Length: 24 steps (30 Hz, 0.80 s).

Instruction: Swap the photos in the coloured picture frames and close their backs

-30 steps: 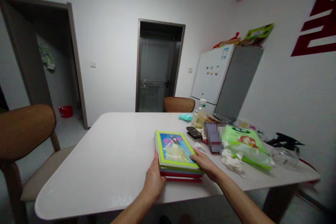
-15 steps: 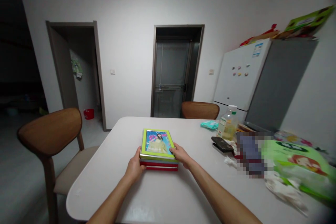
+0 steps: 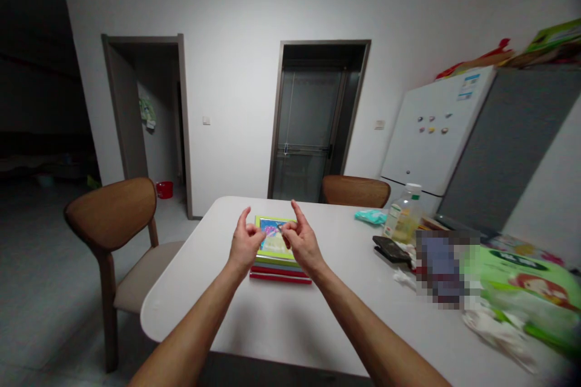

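A picture frame [image 3: 273, 249] with a lime-green border lies on top of a small stack on the table. It shows a figure in a pale dress on a blue ground. Below it are a pale layer and red-edged pieces [image 3: 280, 278]. My left hand [image 3: 245, 243] is raised over the stack's left side, index finger pointing up and thumb turned inward. On the other side my right hand [image 3: 302, 242] is held up in a similar pose, partly covering the picture. Both hands are open, apart from each other, and hold nothing.
The white table [image 3: 190, 308] has rounded corners. To the right are a clear bottle [image 3: 402, 217], a black wallet-like item [image 3: 390, 250], a teal packet [image 3: 371, 216], and a green package [image 3: 521, 278]. Wooden chairs stand at the left [image 3: 113, 211] and far side [image 3: 356, 191].
Both hands have let go of the stack's sides and lifted above it, with fingers now raised. The stack stays on the table. The view has shifted slightly left.
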Motion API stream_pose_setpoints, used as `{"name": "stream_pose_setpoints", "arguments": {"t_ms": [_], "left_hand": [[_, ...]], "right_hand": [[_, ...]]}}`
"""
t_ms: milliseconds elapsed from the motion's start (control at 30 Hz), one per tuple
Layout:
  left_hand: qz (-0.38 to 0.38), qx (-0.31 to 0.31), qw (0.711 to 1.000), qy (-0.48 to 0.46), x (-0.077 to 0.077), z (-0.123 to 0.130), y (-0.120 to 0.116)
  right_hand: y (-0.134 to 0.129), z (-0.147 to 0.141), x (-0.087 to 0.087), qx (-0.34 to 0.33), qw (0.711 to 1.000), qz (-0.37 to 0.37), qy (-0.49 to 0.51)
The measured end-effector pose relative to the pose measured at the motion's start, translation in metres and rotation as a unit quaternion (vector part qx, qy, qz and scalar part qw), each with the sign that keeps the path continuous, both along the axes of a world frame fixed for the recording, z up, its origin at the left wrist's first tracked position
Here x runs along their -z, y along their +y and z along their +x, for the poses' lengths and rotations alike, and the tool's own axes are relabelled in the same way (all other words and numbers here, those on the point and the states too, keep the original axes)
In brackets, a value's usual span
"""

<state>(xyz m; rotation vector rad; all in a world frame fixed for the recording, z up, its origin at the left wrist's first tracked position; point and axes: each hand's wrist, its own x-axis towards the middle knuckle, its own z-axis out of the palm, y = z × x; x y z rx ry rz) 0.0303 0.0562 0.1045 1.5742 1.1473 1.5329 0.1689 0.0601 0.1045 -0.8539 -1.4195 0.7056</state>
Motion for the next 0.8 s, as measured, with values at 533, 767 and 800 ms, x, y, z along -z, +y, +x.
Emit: {"name": "stream_pose_setpoints", "arguments": {"t_ms": [533,767,800], "left_hand": [[-0.101,0.193,0.948,-0.234,-0.005,0.021,-0.016],[-0.176,0.231,0.934,-0.210,-0.023,0.020,-0.010],[-0.182,0.238,0.931,-0.207,-0.027,0.022,-0.010]], "right_hand": [[-0.019,-0.014,0.002,-0.062,0.955,-0.166,0.239],[-0.019,-0.019,-0.023,-0.079,0.947,-0.207,0.234],[-0.021,-0.023,-0.028,-0.089,0.948,-0.208,0.223]]}}
